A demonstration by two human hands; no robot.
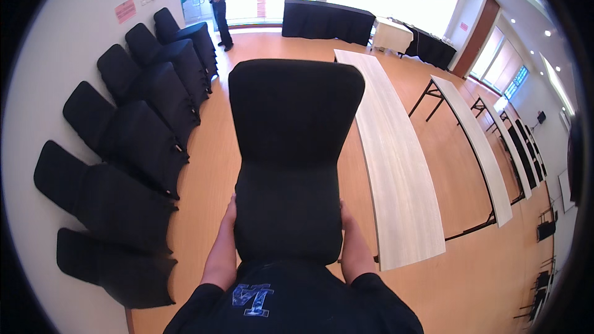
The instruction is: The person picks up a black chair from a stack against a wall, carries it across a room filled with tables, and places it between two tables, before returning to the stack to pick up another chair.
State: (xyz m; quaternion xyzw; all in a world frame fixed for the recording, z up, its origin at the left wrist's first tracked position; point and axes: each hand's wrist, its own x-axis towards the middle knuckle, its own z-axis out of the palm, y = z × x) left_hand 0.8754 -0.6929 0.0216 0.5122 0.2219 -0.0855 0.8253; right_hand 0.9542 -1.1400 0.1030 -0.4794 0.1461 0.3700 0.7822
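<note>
A chair in a black fabric cover (288,210) stands right in front of me, its tall back away from me and its seat close to my body. My left hand (230,208) holds the left side of the seat. On the opposite side, my right hand (346,213) grips the seat at about the same height. Most of the fingers of both hands are hidden behind the seat's edges. The cover hides the chair's legs, and I cannot tell whether they touch the floor.
Stacks of black-covered chairs (133,142) line the left wall. A long pale table (396,154) runs close on my right, with another table (476,142) beyond it. Far ahead are a black-draped table (328,21) and a person (218,6) standing by the windows.
</note>
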